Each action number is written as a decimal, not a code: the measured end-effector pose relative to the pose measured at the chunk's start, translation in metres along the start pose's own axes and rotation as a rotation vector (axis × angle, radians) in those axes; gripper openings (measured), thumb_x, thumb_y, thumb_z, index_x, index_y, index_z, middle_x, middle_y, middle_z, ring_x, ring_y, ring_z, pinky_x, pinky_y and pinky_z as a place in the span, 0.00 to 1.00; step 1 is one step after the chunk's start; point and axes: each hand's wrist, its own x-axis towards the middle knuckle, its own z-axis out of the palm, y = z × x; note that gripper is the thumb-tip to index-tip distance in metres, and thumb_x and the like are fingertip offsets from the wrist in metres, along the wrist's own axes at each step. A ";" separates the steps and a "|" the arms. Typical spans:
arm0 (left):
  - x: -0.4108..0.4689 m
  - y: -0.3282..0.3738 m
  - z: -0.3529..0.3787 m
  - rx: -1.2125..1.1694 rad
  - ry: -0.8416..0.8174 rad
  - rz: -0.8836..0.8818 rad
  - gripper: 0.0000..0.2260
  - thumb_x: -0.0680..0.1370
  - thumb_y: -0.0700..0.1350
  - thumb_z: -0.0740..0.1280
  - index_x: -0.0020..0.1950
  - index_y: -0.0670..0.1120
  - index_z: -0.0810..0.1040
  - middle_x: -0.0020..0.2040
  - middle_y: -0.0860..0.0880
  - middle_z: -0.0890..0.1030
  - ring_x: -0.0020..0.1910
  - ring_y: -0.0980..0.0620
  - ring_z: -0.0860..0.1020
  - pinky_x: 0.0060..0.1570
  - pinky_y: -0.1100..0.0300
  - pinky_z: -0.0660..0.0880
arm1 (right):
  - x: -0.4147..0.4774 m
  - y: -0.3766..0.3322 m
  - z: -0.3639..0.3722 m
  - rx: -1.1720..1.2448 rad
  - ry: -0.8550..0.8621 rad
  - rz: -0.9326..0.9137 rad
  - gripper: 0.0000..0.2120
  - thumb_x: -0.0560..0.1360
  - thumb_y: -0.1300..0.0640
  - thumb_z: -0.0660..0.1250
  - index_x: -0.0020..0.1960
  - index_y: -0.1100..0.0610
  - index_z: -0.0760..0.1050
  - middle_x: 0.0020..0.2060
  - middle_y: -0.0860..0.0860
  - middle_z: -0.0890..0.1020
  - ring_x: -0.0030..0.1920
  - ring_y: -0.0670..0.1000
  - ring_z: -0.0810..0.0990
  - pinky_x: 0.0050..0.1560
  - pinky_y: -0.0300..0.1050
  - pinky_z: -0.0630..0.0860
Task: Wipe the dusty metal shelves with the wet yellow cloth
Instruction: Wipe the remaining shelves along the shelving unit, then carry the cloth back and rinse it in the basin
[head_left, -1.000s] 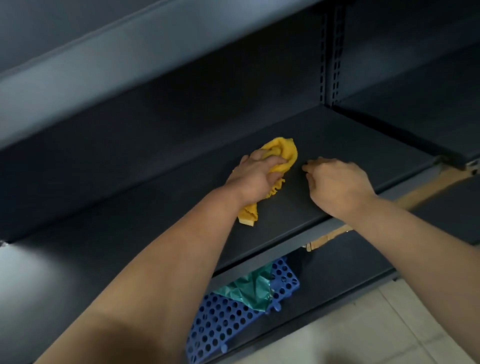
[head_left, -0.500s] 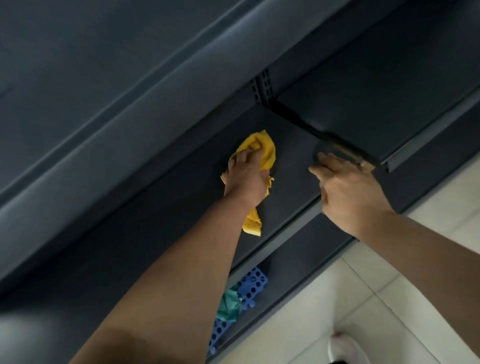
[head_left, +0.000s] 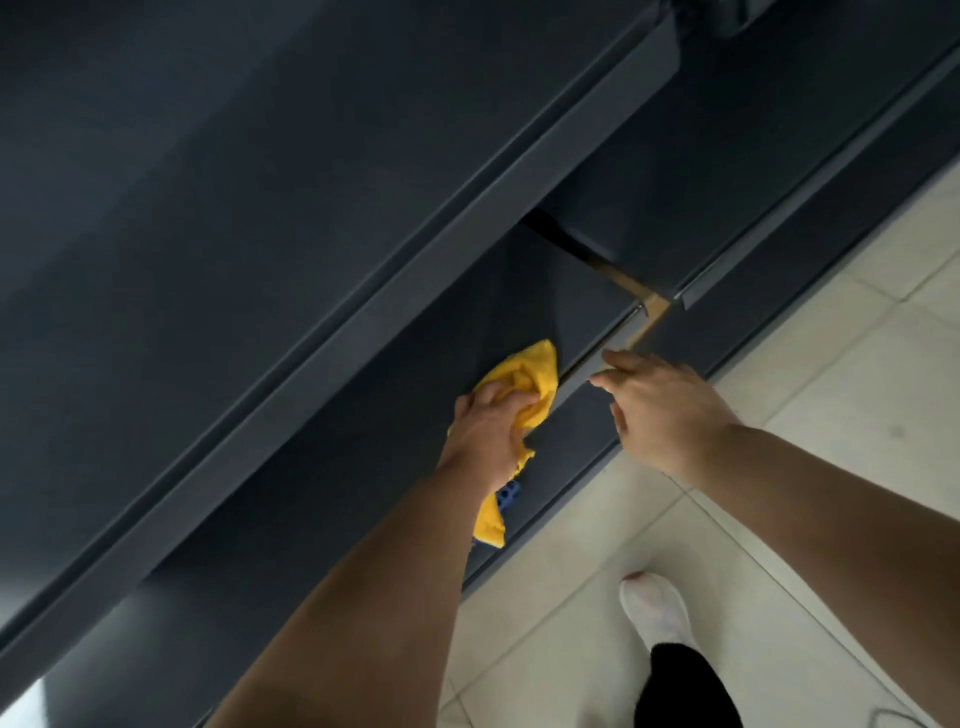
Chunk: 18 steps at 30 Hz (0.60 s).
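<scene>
The view has swung steeply down since a second ago — the shelf's back panel and slotted upright have dropped out of sight and floor tiles (head_left: 810, 395) and a white-socked foot (head_left: 655, 605) now show; the left hand (head_left: 491, 434) has carried the yellow cloth (head_left: 524, 382) from mid-shelf out to the front lip of the dark metal shelf (head_left: 457, 338), so this stroke looks to be finishing at the edge; the right hand (head_left: 660, 402) has come off the shelf surface to its front rim, fingers spread loosely, holding nothing — bracing, by the look of it. The left hand is clenched over the cloth, fingers dug into the bunched middle; one tail pokes forward, the other hangs past the wrist over the edge. The cloth is bright yellow, crumpled, fraying along one side; whether it is wet I cannot tell. Dust on the shelf is not visible from here; a blue scrap (head_left: 508, 493) peeks out below.
</scene>
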 end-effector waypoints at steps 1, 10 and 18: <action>-0.011 -0.002 -0.003 0.017 -0.036 -0.047 0.23 0.78 0.42 0.63 0.71 0.60 0.68 0.73 0.53 0.62 0.63 0.43 0.65 0.65 0.54 0.67 | -0.007 -0.002 -0.006 0.002 -0.005 -0.001 0.22 0.77 0.60 0.60 0.71 0.52 0.68 0.72 0.50 0.67 0.69 0.51 0.69 0.65 0.50 0.71; -0.091 0.019 -0.042 0.009 -0.330 -0.228 0.24 0.78 0.42 0.65 0.72 0.57 0.68 0.70 0.48 0.69 0.65 0.45 0.73 0.62 0.56 0.73 | -0.067 -0.028 -0.049 0.017 -0.062 -0.008 0.18 0.76 0.62 0.61 0.64 0.51 0.75 0.64 0.49 0.74 0.63 0.51 0.73 0.59 0.50 0.74; -0.146 0.082 -0.117 -0.239 -0.316 -0.154 0.24 0.76 0.41 0.68 0.70 0.58 0.71 0.66 0.49 0.73 0.58 0.48 0.77 0.57 0.56 0.76 | -0.115 -0.052 -0.120 0.038 -0.172 0.043 0.22 0.73 0.66 0.59 0.65 0.50 0.74 0.62 0.50 0.76 0.61 0.54 0.76 0.57 0.50 0.75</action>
